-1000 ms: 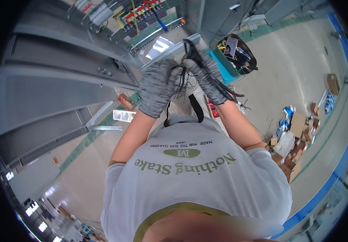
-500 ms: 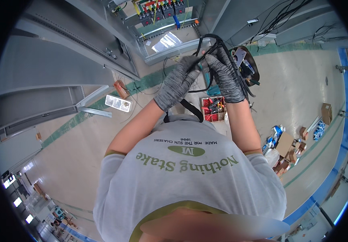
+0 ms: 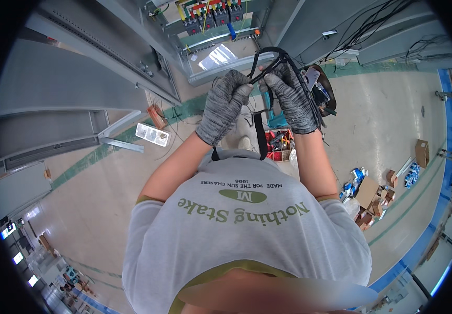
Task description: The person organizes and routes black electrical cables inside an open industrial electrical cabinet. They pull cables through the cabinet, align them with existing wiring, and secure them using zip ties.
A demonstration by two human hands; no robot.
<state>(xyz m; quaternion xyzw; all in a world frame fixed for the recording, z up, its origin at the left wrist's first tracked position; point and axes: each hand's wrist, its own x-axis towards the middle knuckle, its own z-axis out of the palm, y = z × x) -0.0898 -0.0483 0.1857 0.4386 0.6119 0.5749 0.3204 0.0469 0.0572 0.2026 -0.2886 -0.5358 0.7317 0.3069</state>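
Observation:
Both of my hands wear grey knitted gloves and are raised in front of my chest. A bundle of black cables (image 3: pixel 274 51) loops over my right hand (image 3: pixel 290 99), its strands hanging down along the outer side of the glove. The fingers of that hand are closed round part of the bundle. My left hand (image 3: pixel 222 107) pinches a black cable (image 3: pixel 258 77) that runs across to the right hand. A black strap or cable end (image 3: pixel 260 135) hangs below, between my forearms. The fingertips are partly hidden by the cables.
Ahead stands an open grey cabinet with breakers (image 3: pixel 213 18) and coloured busbars. Grey cabinet panels (image 3: pixel 69 78) rise at left. On the floor are a white tray (image 3: pixel 152 134), a red divided box (image 3: pixel 280 145) of tools, a dark tool bag (image 3: pixel 323 91) and cardboard boxes (image 3: pixel 368 188).
My left hand has shifted slightly left, drawing apart from the right hand along the cable. The black strap below has swung more upright. My right hand stays nearly in place.

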